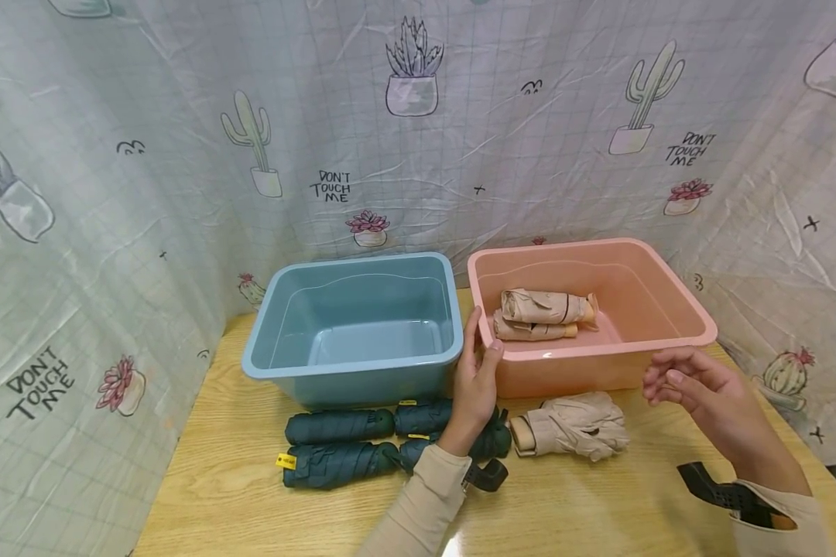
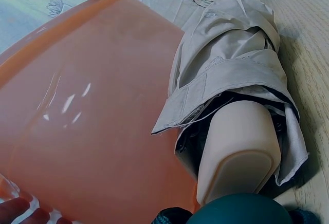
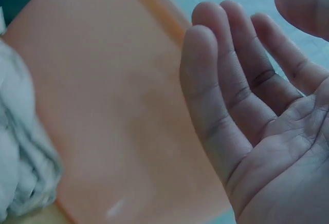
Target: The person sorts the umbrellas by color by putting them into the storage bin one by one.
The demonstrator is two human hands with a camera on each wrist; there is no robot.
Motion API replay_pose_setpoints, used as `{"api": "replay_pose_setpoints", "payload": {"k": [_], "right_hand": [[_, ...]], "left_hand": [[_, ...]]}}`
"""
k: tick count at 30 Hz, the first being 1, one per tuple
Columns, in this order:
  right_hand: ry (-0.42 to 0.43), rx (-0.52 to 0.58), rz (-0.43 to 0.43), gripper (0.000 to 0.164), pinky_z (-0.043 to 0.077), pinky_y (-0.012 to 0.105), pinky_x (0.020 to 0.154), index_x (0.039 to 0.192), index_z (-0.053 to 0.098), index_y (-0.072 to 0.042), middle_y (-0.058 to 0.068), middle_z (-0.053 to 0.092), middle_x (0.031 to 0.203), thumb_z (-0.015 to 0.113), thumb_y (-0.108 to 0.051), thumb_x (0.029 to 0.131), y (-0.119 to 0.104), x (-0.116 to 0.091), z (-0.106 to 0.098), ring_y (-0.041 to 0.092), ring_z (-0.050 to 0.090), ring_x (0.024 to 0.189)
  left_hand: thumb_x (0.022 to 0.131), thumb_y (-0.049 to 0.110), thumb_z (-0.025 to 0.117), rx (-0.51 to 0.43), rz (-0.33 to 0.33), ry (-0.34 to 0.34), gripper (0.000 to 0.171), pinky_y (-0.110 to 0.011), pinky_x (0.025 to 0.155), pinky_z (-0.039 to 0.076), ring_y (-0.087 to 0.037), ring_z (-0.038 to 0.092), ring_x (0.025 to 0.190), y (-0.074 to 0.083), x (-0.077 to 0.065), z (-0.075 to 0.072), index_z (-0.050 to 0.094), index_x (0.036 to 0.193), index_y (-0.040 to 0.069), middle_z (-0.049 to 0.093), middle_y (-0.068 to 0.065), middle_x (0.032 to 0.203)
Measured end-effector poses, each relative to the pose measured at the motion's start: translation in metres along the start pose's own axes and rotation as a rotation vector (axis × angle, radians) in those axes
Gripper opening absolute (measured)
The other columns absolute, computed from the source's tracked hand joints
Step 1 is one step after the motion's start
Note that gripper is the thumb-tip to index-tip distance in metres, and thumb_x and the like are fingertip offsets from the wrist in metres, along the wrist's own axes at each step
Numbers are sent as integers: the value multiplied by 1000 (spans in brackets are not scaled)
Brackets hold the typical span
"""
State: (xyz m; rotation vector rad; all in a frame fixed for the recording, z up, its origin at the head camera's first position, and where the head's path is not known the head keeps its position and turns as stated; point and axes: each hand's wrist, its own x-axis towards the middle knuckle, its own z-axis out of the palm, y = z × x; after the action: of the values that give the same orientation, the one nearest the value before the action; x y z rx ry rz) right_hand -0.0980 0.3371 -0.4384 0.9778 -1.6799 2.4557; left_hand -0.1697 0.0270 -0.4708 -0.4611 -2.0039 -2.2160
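Note:
At the front left corner of a pink plastic bin, my left hand touches the rim, its fingers fairly straight along the side and its thumb at the front. Two folded beige umbrellas lie inside, one partly on the other. In front of the bin lies another beige folded umbrella, its pale handle close up in the left wrist view. My right hand, holding nothing, hovers by the bin's front right; its fingers are loosely bent, palm showing in the right wrist view.
A blue plastic bin with nothing in it stands to the left. Several dark green folded umbrellas lie before it on the wooden table, some partly hidden by my left arm. A cactus-print curtain hangs behind and along both sides.

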Motion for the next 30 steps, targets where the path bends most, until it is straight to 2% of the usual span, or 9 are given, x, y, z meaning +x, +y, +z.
{"api": "replay_pose_setpoints", "payload": {"k": [6,10,12,14,16,18,21,25,30], "right_hand": [[89,-261,240,35,60,30,81,130,55,5,7,70,111,31,12,106,6,-16,-5,16,70,98],[152,-427,418,28,61,30,79,127,60,-7,-3,72,108,41,1,108,13,-23,-9,12,71,95],[157,-493,479,27,60,29,78,127,61,-13,-10,72,108,44,-2,108,17,-25,-13,10,71,95],[155,-551,526,24,60,29,78,126,60,-12,-14,71,109,48,-3,107,22,-26,-15,9,72,95],[140,-593,565,23,60,30,77,128,57,-4,-16,70,110,50,-5,106,26,-27,-16,9,72,95],[130,-614,602,27,61,33,76,130,52,6,-16,70,109,52,-7,106,30,-28,-16,9,71,94],[126,-639,658,37,61,35,74,132,47,14,-12,68,106,53,-11,106,35,-27,-13,8,70,92],[132,-681,712,43,60,37,72,137,47,12,0,66,111,56,-16,105,41,-25,-9,5,67,91],[129,-719,765,51,60,37,72,141,45,12,25,62,126,58,-22,105,45,-23,-4,4,65,93]], "left_hand": [[108,27,48,-12,-7,2,60,-46,122,32,-16,36,151,2,0,0,24,163,34,26,6,168],[108,28,48,-10,-9,2,60,-48,123,31,-20,35,152,2,0,0,24,163,33,26,6,169],[108,28,49,-6,-8,2,60,-49,123,31,-22,34,153,2,1,-1,24,163,33,25,6,169],[108,28,49,-6,-8,2,60,-49,123,31,-23,34,153,1,1,-1,24,163,33,25,6,169],[108,29,49,-3,-11,3,60,-48,123,31,-20,35,153,1,1,-1,24,163,33,26,6,169],[108,29,49,2,-14,5,60,-48,123,31,-18,35,152,1,1,-1,24,162,34,26,5,169],[108,29,49,10,-16,8,60,-48,123,31,-17,34,152,1,1,-1,25,162,34,27,5,168],[108,29,49,9,-14,4,60,-49,122,32,-19,35,153,2,1,0,24,162,34,27,4,168],[108,27,49,7,-16,0,60,-49,122,32,-20,34,153,3,1,0,24,163,33,27,4,168]]}}
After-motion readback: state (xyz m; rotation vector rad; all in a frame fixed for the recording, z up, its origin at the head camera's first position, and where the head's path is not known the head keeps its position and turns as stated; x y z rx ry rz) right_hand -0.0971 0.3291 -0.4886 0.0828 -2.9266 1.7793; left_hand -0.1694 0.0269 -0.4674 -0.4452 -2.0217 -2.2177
